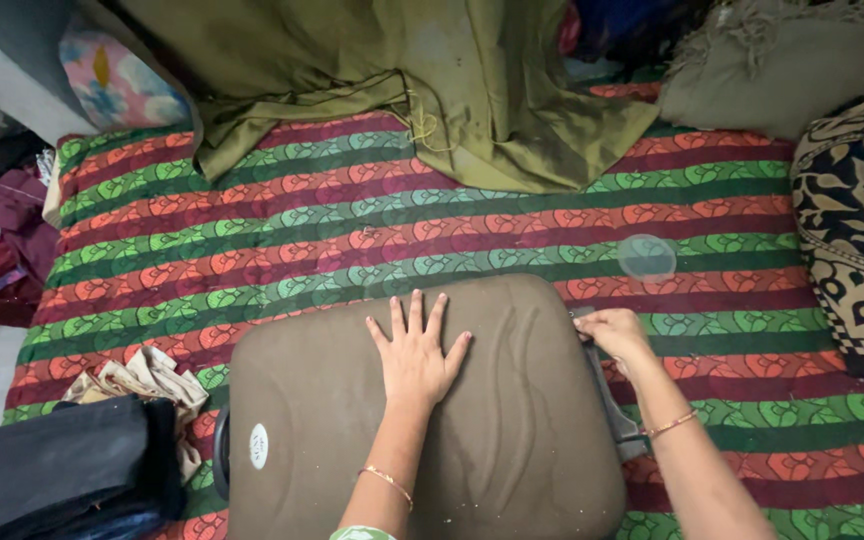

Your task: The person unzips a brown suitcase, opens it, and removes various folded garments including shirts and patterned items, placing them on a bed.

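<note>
One brown suitcase (422, 430) is lying flat on a bedspread (352, 230) striped red and green, its soft lid creased and dusty. Two hands are meeting it: the left hand (416, 352) is pressing down open-palmed, fingers spread, while the right hand (612, 332) is pinching closed at its right edge.

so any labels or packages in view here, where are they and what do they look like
Label: small white oval with faint dark print, on the near left of the brown suitcase lid, left of the flat left hand.
No packages, signs or screens show.
</note>
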